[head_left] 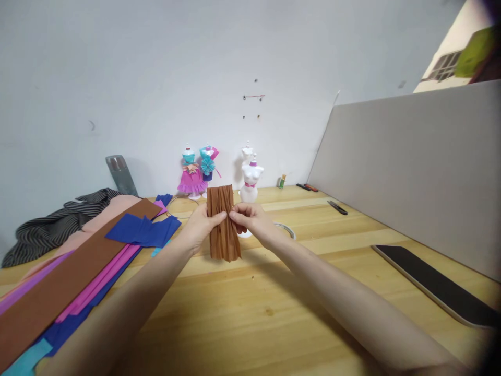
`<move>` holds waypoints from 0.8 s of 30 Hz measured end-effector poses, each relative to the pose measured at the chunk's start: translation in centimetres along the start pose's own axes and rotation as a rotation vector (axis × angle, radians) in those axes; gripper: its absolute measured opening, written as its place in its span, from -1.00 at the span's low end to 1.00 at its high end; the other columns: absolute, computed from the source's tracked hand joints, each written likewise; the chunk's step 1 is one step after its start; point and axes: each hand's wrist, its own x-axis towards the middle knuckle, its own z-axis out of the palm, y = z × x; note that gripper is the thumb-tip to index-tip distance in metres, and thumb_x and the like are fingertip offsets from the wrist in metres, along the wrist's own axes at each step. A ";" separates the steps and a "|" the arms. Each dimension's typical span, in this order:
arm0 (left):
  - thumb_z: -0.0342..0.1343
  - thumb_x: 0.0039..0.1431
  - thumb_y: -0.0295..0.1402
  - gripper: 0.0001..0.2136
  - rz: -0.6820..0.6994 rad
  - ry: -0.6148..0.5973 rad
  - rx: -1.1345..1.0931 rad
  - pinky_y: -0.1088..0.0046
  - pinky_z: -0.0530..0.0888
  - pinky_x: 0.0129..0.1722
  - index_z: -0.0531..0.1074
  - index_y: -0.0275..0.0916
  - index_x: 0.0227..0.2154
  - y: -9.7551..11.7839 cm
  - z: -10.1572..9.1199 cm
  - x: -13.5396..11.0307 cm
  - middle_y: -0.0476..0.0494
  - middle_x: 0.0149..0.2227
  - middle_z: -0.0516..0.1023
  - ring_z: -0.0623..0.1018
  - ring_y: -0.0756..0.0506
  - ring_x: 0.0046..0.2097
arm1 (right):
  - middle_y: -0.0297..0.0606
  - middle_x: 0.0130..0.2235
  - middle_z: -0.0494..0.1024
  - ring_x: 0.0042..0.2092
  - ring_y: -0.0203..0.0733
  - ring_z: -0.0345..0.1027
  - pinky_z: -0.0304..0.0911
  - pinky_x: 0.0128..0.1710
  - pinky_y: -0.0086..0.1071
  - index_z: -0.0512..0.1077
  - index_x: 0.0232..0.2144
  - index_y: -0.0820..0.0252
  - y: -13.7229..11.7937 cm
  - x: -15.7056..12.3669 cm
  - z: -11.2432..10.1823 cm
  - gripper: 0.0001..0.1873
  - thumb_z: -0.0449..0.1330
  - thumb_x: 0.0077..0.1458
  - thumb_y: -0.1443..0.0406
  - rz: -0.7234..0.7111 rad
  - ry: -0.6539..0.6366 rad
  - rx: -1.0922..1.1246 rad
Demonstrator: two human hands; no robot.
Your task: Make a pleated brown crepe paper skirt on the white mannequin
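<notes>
My left hand (200, 225), right hand (252, 219) pinch one pleated brown paper (224, 243); tape roll (288, 230) half hidden; four mannequins (250, 183), table (274, 303) far edge.

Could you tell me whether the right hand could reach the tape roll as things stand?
Probably yes: the tape roll lies just beside the right hand, nothing between, but that hand pinches the brown paper and must let go first.

Brown pleated paper (223, 224) upright, pinched at mid-height.
</notes>
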 end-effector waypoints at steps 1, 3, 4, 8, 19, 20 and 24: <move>0.29 -0.08 -0.30 -0.70 0.010 0.016 0.001 0.18 0.49 -0.26 0.48 -0.33 -0.26 -0.1 0.0 0.0 -0.22 -0.34 0.60 0.59 -0.19 -0.37 | -0.48 -0.66 0.23 -0.61 -0.43 0.09 0.04 -0.57 -0.46 0.26 -0.65 0.20 0.0 0.0 0.0 -0.72 0.20 -0.10 0.17 -0.001 0.001 0.008; 0.30 -0.09 -0.30 -0.69 0.017 0.028 -0.015 0.18 0.49 -0.27 0.47 -0.34 -0.27 -0.1 0.1 0.0 -0.22 -0.35 0.59 0.58 -0.18 -0.38 | -0.49 -0.66 0.23 -0.62 -0.43 0.09 0.04 -0.57 -0.46 0.26 -0.66 0.20 0.0 0.0 0.0 -0.72 0.21 -0.11 0.17 -0.004 0.004 0.012; 0.30 -0.10 -0.31 -0.68 0.017 0.028 -0.028 0.18 0.49 -0.26 0.46 -0.35 -0.27 -0.1 0.2 0.0 -0.22 -0.35 0.59 0.57 -0.17 -0.38 | -0.49 -0.67 0.22 -0.61 -0.43 0.09 0.04 -0.57 -0.46 0.25 -0.66 0.20 0.0 0.0 -0.1 -0.72 0.21 -0.11 0.17 -0.005 0.003 0.009; 0.31 -0.09 -0.30 -0.66 -0.008 0.009 -0.104 0.20 0.48 -0.25 0.45 -0.37 -0.25 0.1 0.7 -0.2 -0.24 -0.33 0.57 0.57 -0.16 -0.36 | -0.48 -0.67 0.22 -0.62 -0.42 0.09 0.03 -0.59 -0.47 0.25 -0.65 0.19 0.0 0.0 -0.1 -0.71 0.21 -0.10 0.16 -0.014 0.006 -0.014; 0.31 -0.09 -0.35 -0.72 0.046 0.025 -0.186 0.35 0.47 -0.35 0.43 -0.33 -0.30 -0.3 0.8 0.0 -0.14 -0.38 0.53 0.52 -0.08 -0.38 | -0.46 -0.63 0.25 -0.59 -0.39 0.16 0.10 -0.57 -0.47 0.23 -0.63 0.19 0.2 0.1 0.1 -0.69 0.24 -0.13 0.15 -0.029 -0.023 -0.103; 0.31 -0.09 -0.35 -0.72 0.050 0.025 -0.186 0.36 0.47 -0.34 0.44 -0.33 -0.31 -0.3 0.9 0.0 -0.14 -0.38 0.53 0.52 -0.08 -0.37 | -0.46 -0.63 0.25 -0.59 -0.39 0.16 0.09 -0.57 -0.46 0.22 -0.63 0.19 0.3 0.1 0.0 -0.69 0.24 -0.13 0.15 -0.033 -0.025 -0.112; 0.30 -0.07 -0.34 -0.71 0.040 0.016 -0.193 0.36 0.46 -0.28 0.45 -0.32 -0.26 -0.1 1.2 -0.2 -0.18 -0.29 0.56 0.54 -0.10 -0.29 | -0.46 -0.63 0.22 -0.58 -0.40 0.12 0.08 -0.56 -0.46 0.23 -0.62 0.19 0.5 0.2 -0.2 -0.69 0.21 -0.08 0.13 -0.038 -0.014 -0.139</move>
